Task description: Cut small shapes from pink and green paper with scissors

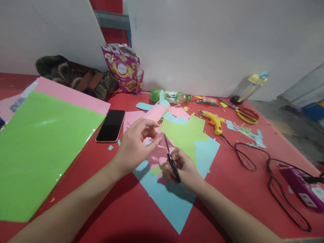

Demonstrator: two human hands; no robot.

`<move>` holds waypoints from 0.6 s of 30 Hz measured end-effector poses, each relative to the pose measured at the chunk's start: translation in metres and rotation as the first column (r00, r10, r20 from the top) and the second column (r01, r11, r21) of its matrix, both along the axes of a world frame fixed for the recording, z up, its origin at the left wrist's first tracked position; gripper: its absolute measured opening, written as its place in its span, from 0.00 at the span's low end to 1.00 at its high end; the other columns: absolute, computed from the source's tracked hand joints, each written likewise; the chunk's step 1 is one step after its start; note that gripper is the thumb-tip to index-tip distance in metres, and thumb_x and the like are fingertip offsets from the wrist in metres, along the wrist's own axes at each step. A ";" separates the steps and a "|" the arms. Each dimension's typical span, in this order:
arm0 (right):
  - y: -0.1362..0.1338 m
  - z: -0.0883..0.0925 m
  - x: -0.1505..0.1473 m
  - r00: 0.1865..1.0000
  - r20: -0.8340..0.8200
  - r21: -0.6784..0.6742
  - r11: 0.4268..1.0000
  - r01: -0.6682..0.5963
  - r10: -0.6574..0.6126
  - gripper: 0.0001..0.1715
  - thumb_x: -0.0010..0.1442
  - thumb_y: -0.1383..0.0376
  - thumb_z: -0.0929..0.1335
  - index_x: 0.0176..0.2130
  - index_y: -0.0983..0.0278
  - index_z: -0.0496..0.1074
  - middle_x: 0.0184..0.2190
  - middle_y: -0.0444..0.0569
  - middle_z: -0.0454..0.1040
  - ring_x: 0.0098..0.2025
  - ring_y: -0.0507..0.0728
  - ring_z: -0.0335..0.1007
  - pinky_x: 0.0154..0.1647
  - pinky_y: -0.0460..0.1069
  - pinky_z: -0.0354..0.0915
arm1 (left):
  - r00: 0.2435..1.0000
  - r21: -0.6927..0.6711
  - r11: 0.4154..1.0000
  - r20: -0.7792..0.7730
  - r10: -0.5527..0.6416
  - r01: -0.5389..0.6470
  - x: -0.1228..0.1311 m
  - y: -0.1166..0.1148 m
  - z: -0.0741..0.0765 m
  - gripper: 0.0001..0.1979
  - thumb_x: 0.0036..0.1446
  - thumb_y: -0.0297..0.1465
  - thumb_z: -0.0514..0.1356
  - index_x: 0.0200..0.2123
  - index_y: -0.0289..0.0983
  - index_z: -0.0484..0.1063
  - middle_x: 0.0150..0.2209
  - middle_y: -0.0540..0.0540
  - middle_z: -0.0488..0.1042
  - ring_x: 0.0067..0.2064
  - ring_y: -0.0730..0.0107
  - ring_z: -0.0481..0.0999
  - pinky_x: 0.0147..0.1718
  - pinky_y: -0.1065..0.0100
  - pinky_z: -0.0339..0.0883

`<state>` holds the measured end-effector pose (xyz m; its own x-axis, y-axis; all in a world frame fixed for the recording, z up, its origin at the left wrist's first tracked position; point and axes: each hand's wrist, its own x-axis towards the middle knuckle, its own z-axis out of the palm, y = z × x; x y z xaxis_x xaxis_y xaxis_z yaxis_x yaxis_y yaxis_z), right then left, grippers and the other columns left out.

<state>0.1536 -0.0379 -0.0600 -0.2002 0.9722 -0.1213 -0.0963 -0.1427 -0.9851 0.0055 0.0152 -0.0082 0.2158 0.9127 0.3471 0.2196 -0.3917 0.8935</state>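
My right hand is closed around the black handles of a pair of scissors, whose blades point up and away from me. Just left of the blades, my left hand pinches a small piece of pink paper between thumb and fingers. The blade tips are beside this piece; whether they touch it I cannot tell. Under both hands lie overlapping sheets: blue paper, light green paper and pink scraps. A rolled pink paper tube with blue paper pieces lies beyond my left hand.
A phone and large green sheets are on the left. On the right are a yellow glue gun, its black cord, a purple box and larger scissors. A bottle and snack bag stand along the wall.
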 end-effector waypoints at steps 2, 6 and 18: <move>0.000 -0.002 0.000 1.000 0.023 -0.003 1.000 0.007 -0.007 0.19 0.46 0.66 0.69 0.23 0.61 0.51 0.15 0.33 0.54 0.12 0.44 0.55 0.10 0.40 0.52 | 1.000 0.013 1.000 -0.007 0.000 0.000 0.000 0.000 0.001 0.10 0.47 0.25 0.58 0.35 0.35 0.63 0.34 0.48 0.65 0.33 0.75 0.71 0.34 0.71 0.67; -0.001 -0.002 0.000 0.999 0.033 -0.005 1.000 0.009 -0.009 0.19 0.46 0.66 0.69 0.23 0.61 0.51 0.13 0.32 0.55 0.12 0.44 0.54 0.09 0.40 0.51 | 1.000 0.023 1.000 -0.014 0.007 -0.007 0.000 0.000 0.001 0.09 0.48 0.25 0.57 0.35 0.35 0.63 0.35 0.47 0.65 0.33 0.76 0.70 0.33 0.72 0.67; -0.003 0.002 -0.003 0.999 -0.007 -0.115 0.992 0.043 -0.044 0.19 0.44 0.68 0.69 0.23 0.61 0.51 0.09 0.31 0.58 0.09 0.44 0.55 0.04 0.37 0.51 | 0.998 0.044 0.997 -0.029 0.060 -0.059 -0.001 0.001 0.004 0.10 0.47 0.28 0.59 0.35 0.35 0.63 0.33 0.47 0.66 0.32 0.74 0.69 0.33 0.70 0.67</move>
<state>0.1508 -0.0406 -0.0577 -0.1595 0.9598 -0.2312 -0.1144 -0.2505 -0.9613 0.0041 0.0158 -0.0043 0.1727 0.9086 0.3804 0.2705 -0.4151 0.8686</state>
